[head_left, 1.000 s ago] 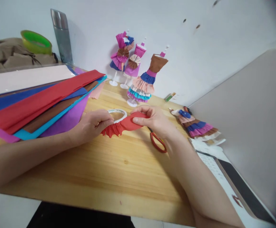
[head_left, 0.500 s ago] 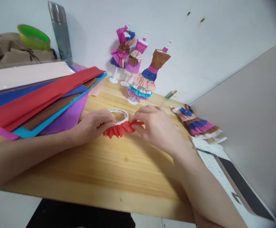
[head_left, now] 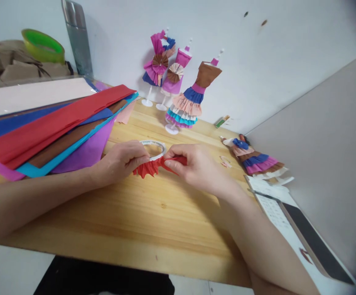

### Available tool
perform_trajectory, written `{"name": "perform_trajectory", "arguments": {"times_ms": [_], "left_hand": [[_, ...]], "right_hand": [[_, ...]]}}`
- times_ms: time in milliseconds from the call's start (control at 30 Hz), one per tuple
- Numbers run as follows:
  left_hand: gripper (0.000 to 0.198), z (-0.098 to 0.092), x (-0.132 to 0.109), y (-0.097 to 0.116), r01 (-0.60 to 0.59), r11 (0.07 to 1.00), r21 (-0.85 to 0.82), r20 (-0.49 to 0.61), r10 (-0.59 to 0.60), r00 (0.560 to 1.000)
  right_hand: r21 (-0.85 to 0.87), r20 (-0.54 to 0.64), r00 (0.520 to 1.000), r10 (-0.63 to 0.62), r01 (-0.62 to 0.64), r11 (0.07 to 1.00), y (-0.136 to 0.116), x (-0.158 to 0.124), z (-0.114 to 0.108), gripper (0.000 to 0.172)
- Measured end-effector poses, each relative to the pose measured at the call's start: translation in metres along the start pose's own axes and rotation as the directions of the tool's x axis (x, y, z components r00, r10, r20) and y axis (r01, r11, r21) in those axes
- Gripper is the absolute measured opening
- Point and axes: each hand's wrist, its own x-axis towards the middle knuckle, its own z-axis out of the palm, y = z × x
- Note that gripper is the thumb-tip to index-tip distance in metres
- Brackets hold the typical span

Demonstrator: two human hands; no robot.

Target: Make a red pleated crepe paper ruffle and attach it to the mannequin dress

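A strip of red crepe paper [head_left: 149, 168], gathered into ruffles, is stretched between my two hands above the wooden table. My left hand [head_left: 121, 162] pinches its left end between thumb and fingers. With thumb and forefinger my right hand [head_left: 193, 166] grips the strip farther right, and a loose red end shows by the palm. Just behind the strip is a roll of white tape [head_left: 158, 144]; its lower edge touches or overlaps the ruffles, which I cannot tell apart.
Folded coloured paper sheets [head_left: 58, 123] lie at the left. Against the wall stand several small dress forms [head_left: 207, 78] in paper dresses. Another paper dress [head_left: 257, 159] lies at the right beside a white case [head_left: 273, 205]. A flask [head_left: 79, 41] and green tape roll [head_left: 43, 51] are at the back left.
My right hand has shifted slightly left along the red strip, closer to my left hand, and its fingers have curled more. The strip between them is more bunched. My left hand stays put.
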Motion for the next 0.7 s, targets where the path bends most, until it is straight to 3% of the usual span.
{"name": "perform_trajectory", "arguments": {"times_ms": [267, 467, 700], "left_hand": [[0.033, -0.002, 0.000, 0.002, 0.101, 0.995, -0.018, -0.007, -0.101, 0.995], [0.033, -0.002, 0.000, 0.004, 0.117, 0.992, -0.049, -0.010, -0.118, 0.993], [0.032, -0.001, 0.000, 0.003, 0.104, 0.993, -0.048, -0.009, -0.104, 0.995]], "right_hand": [[0.301, 0.031, 0.995, 0.090, -0.095, 0.949, 0.014, 0.009, 0.009, 0.010], [0.324, -0.078, 0.994, 0.074, -0.045, 0.945, 0.017, 0.013, 0.012, 0.012], [0.407, -0.072, 0.992, 0.105, -0.067, 0.911, 0.022, 0.015, 0.020, 0.017]]}}
